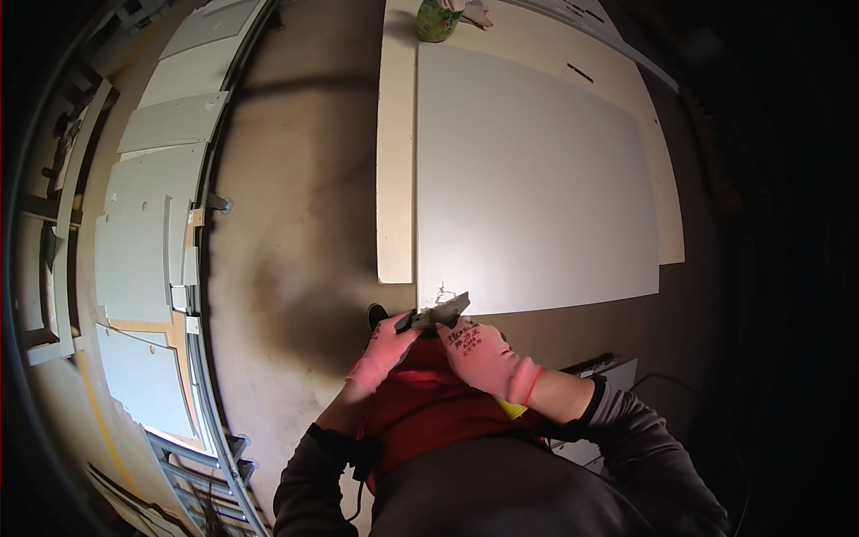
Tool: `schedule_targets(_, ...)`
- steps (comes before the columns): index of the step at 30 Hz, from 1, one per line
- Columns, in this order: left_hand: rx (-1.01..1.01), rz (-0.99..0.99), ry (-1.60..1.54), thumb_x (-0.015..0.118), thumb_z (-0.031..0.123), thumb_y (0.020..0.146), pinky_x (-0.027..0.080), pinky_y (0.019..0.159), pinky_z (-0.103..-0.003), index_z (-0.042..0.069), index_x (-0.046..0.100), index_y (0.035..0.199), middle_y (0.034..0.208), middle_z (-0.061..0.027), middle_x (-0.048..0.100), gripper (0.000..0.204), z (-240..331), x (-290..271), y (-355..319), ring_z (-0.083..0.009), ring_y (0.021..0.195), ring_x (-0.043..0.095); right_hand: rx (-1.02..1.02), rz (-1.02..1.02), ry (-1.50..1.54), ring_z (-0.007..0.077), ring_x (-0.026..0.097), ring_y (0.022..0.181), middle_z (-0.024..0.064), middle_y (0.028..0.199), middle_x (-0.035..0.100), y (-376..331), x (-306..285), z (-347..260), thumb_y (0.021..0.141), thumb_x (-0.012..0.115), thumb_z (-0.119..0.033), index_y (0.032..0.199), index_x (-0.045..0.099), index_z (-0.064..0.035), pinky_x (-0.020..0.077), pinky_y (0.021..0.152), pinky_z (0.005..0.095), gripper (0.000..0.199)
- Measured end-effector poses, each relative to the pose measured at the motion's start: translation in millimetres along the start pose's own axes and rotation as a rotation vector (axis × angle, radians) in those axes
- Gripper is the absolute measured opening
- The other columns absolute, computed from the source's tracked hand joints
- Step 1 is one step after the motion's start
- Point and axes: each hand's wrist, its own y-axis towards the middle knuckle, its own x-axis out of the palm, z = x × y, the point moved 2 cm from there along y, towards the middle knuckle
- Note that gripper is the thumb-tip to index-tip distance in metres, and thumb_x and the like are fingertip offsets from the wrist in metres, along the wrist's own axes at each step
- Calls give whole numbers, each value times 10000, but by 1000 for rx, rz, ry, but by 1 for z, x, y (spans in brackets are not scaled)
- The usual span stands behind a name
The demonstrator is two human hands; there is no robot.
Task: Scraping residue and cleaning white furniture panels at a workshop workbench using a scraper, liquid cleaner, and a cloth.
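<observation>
A large pale grey panel [537, 179] lies flat in front of me. At its near left corner is a small ragged white patch [440, 293] with dark marks, like chips or scraps. I wear pink gloves with dark fingertips. My right hand [483, 353] is closed on a flat grey tool [455, 306], perhaps a scraper or blade, lying across that corner. My left hand [389, 347] is closed at the tool's left end, with its thumb toward the panel corner. The fingers under the tool are hidden.
Beneath the panel sits a larger cream board [398, 179]. A green pot-like container [437, 21] holding paper-like scraps stands at its far left. Along the left runs a roller conveyor [192, 470] with several grey panels [134, 242]. Brown floor [295, 161] lies between.
</observation>
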Motion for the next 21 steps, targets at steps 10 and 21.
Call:
schedule_targets(10, 50, -127, 53, 599, 166, 837, 418, 635, -235, -9, 614, 1052, 746, -8, 605, 277, 12, -8, 0, -56, 669, 475, 129, 36, 22, 318, 621, 741, 212, 871, 598, 42, -14, 14, 809, 472, -120, 1175, 479, 50, 513, 629, 389, 403)
schedule_targets(21, -36, -205, 6, 595, 150, 842, 427, 669, -233, -7, 595, 1081, 814, -13, 618, 286, 21, -17, 16, -69, 713, 498, 146, 38, 32, 292, 625, 803, 174, 879, 621, 28, -6, 9, 841, 435, -114, 1182, 480, 42, 514, 666, 374, 378)
